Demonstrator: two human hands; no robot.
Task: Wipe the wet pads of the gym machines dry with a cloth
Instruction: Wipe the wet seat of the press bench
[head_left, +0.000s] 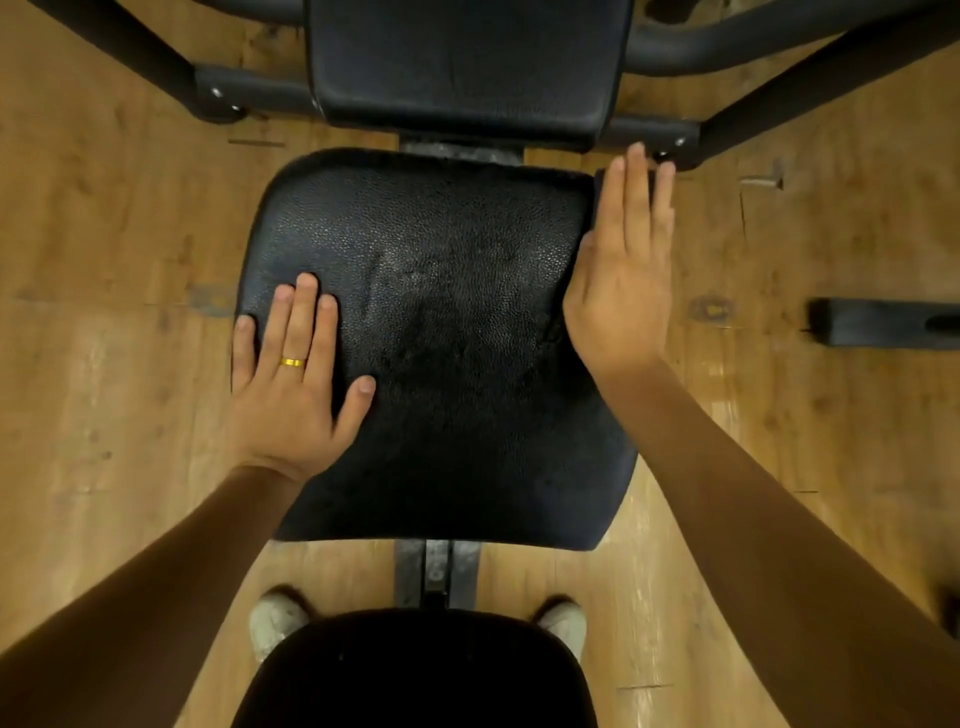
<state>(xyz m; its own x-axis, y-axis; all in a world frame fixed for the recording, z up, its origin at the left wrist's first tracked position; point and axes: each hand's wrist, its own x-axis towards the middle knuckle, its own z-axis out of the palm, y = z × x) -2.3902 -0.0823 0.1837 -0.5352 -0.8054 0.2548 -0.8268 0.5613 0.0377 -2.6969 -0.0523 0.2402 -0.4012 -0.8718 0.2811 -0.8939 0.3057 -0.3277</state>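
A black textured seat pad (441, 364) fills the middle of the view, with pale streaks near its centre. Behind it is the black back pad (467, 62). My left hand (291, 374), with a gold ring, lies flat on the seat's left side, fingers straight. My right hand (621, 275) lies with straight fingers along the seat's right edge, reaching toward the frame. A small dark patch (600, 202) shows under its fingers; I cannot tell whether it is a cloth. No other cloth is in view.
The machine's black frame tubes (779, 78) spread left and right behind the seat. A black bar end (883, 322) lies on the wooden floor at right. Another dark pad (415, 675) and my two light shoes (280, 618) are at the bottom.
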